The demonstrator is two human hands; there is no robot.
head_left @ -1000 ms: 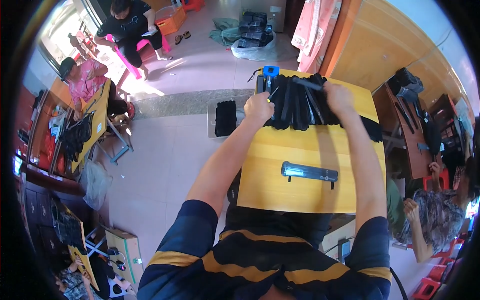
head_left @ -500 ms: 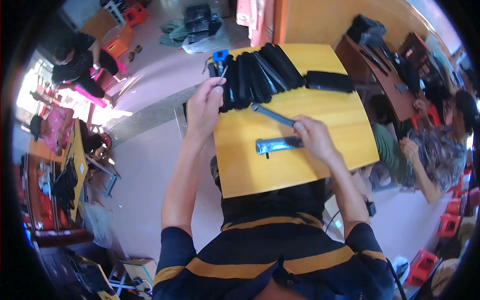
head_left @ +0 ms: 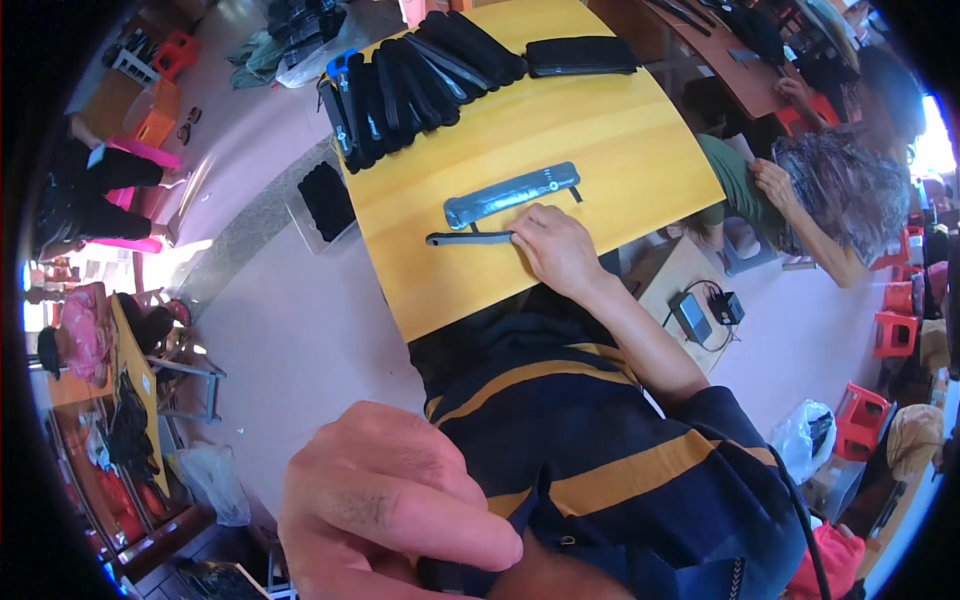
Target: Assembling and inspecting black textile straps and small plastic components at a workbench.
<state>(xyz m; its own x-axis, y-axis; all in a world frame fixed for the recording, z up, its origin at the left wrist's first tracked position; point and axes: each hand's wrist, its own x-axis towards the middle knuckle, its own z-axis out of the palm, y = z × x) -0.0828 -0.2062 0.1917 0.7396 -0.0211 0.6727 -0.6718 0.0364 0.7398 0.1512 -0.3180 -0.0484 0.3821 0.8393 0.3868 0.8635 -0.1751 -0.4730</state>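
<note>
My right hand (head_left: 557, 250) is closed on the end of a slim dark grey strip (head_left: 468, 239), which lies along the near part of the yellow table (head_left: 620, 130). Just beyond it rests a flat grey pouch (head_left: 510, 194) with a shiny surface and short black tabs. Big and close, my left hand (head_left: 390, 500) is raised off the table with its fingers curled. Something dark shows below its fingers, and what it is stays hidden. A row of black folded pouches (head_left: 425, 75) stands at the far left, a blue clip-like piece (head_left: 342, 66) at its end.
Another black pouch (head_left: 582, 56) lies at the far edge. A tray with a black item (head_left: 326, 200) sits left of the table. At right are a box with a black adapter and cable (head_left: 690, 316), a seated person (head_left: 830, 180) and red stools (head_left: 895, 333).
My left hand has left the black pouches and come up close. My right hand has lowered the grey strip to the near side of the grey pouch. The whole view has shifted.
</note>
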